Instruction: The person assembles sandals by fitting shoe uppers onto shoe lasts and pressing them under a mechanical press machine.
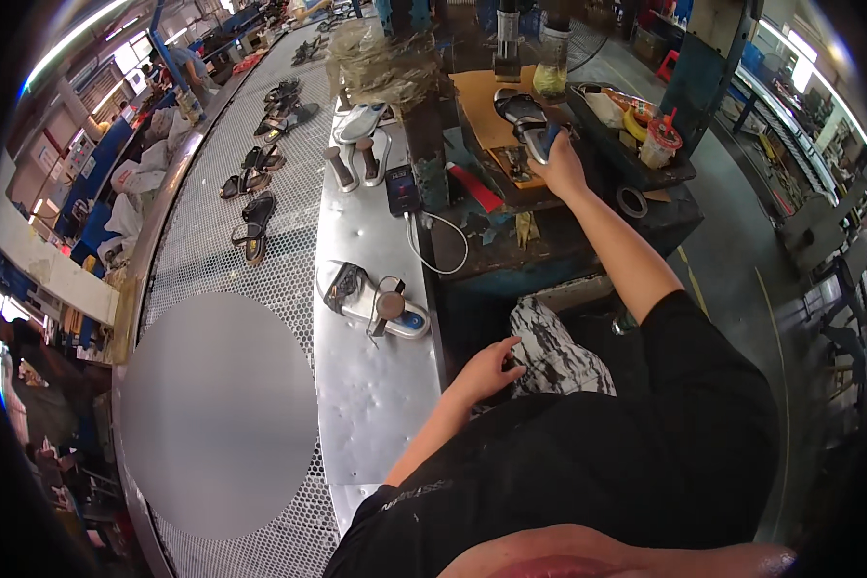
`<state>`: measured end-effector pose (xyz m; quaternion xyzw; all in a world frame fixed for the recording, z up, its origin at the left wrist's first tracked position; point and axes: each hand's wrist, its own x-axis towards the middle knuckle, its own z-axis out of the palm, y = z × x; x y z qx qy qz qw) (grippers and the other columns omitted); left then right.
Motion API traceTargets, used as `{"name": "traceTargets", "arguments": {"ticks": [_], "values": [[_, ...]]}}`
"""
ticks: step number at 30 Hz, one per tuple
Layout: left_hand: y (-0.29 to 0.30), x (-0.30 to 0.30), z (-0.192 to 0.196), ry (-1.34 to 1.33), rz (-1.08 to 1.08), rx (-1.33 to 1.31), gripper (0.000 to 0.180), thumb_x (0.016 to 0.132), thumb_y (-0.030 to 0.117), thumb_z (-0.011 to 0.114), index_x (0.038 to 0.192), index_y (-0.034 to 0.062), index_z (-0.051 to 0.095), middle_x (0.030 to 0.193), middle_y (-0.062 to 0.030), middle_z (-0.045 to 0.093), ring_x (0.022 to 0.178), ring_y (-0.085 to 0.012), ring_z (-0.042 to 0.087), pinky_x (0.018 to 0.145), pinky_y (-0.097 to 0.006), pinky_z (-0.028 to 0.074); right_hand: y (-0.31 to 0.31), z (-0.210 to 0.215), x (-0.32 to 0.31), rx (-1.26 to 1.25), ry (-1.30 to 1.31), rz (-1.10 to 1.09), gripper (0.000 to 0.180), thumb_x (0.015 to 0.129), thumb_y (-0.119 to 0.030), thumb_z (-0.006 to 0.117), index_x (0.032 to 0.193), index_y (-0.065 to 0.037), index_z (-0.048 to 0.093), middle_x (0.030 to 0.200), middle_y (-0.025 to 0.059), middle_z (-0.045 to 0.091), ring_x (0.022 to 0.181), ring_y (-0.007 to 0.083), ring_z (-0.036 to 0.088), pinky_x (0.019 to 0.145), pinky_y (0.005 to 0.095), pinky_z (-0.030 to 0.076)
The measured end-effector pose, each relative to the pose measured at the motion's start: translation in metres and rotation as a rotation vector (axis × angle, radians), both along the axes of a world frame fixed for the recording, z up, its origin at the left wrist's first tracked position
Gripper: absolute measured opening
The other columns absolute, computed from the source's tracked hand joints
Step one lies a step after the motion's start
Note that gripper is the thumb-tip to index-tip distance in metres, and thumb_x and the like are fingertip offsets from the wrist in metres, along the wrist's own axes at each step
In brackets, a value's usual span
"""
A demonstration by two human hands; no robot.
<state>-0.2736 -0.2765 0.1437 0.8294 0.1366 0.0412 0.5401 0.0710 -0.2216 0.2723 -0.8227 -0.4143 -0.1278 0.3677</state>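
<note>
My right hand [559, 169] reaches out to the press and is closed on the near end of a sandal [520, 111] with a dark strap and a pale sole. The sandal lies over an orange-brown board [470, 91] below the press's metal ram [508, 43]. My left hand [491, 371] hovers by my thigh in patterned trousers [559, 356]. Its fingers are apart and nothing shows in them. On the metal bench to its left lies another sandal [356, 294], with a round-headed metal tool [390, 305] resting across its heel part.
Metal hand tools [339, 169] and a silvery sandal [361, 122] stand farther up the bench, beside a dark device with a white cable [404, 191]. Several sandals [252, 226] lie on the mesh conveyor [188, 231]. A tray to the right holds a drink cup [660, 143] and a banana [634, 123].
</note>
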Motion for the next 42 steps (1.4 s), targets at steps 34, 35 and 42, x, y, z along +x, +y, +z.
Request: {"name": "traceTargets", "arguments": {"ticks": [34, 35, 42], "values": [[-0.015, -0.004, -0.002, 0.024, 0.0, 0.103, 0.063, 0.07, 0.02, 0.075, 0.128, 0.0072, 0.052, 0.109, -0.0205, 0.063, 0.106, -0.0365, 0.058, 0.092, -0.044, 0.046, 0.015, -0.042, 0.081, -0.17, -0.273, 0.046, 0.1, 0.08, -0.05, 0.067, 0.139, 0.017, 0.021, 0.137, 0.0362, 0.037, 0.129, 0.0414, 0.039, 0.107, 0.0378, 0.031], [-0.013, -0.005, 0.002, 0.041, -0.019, 0.099, 0.063, 0.07, 0.02, 0.076, 0.127, 0.0072, 0.052, 0.109, -0.0205, 0.063, 0.106, -0.0366, 0.059, 0.091, -0.044, 0.046, 0.017, -0.048, 0.093, -0.201, -0.263, 0.01, 0.1, 0.08, -0.05, 0.068, 0.138, 0.017, 0.021, 0.137, 0.0363, 0.037, 0.128, 0.0414, 0.04, 0.106, 0.0382, 0.033], [-0.022, 0.004, -0.003, 0.019, -0.027, 0.064, 0.061, 0.069, 0.019, 0.076, 0.125, 0.0076, 0.054, 0.108, -0.02, 0.063, 0.105, -0.0363, 0.059, 0.089, -0.044, 0.046, 0.008, -0.045, 0.102, -0.164, -0.137, 0.087, 0.093, 0.082, -0.043, 0.068, 0.141, 0.012, 0.021, 0.138, 0.0325, 0.039, 0.126, 0.0394, 0.044, 0.104, 0.0395, 0.037]]}}
